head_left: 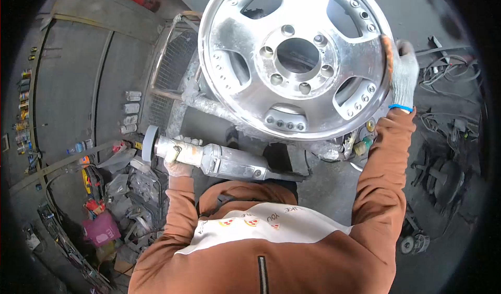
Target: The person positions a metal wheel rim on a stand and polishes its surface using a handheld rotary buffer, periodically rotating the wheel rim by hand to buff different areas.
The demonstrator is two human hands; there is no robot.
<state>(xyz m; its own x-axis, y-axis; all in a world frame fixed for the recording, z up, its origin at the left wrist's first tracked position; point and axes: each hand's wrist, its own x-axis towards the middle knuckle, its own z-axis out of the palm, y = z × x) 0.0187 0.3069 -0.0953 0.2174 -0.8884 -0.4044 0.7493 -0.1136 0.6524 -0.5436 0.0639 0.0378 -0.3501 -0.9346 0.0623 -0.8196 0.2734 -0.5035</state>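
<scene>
A large polished alloy wheel rim [250,90] fills the upper middle, its spoked face turned up at me with a round centre hole and several lug holes. My right hand [404,72], in a grey glove with orange facing, holds the rim's right edge; some fingers are hidden. Low on the left, my left hand [180,156] is gloved too and wraps round the neck of an angle grinder [235,162]. The tool lies level across my waist. A grey disc [150,143] at its left end stands apart from the rim.
A metal frame with wire mesh [169,59] stands left of the rim, and a dusty bar runs beneath it. Cables [449,69] and tools lie at right. Spray cans [130,109], bags and a pink packet [102,229] crowd the left side.
</scene>
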